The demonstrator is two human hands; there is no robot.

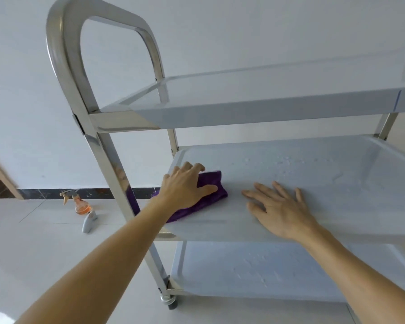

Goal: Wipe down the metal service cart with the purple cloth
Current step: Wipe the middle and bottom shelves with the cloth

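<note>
The metal service cart (103, 157) has three shelves and a looped handle at its left end. On the left end of the middle shelf (313, 183) lies the purple cloth (211, 183). My left hand (185, 185) presses down on the cloth with its fingers spread over the top. My right hand (278, 206) rests flat on the same shelf just right of the cloth, fingers straight and spread, holding nothing. Water droplets dot the far right part of the middle shelf and the bottom shelf (267, 272).
A spray bottle (80, 204) with orange liquid stands on the tiled floor left of the cart, with a small white bottle (89, 222) beside it. A white wall runs behind. A caster wheel (170, 301) shows under the cart's near left leg.
</note>
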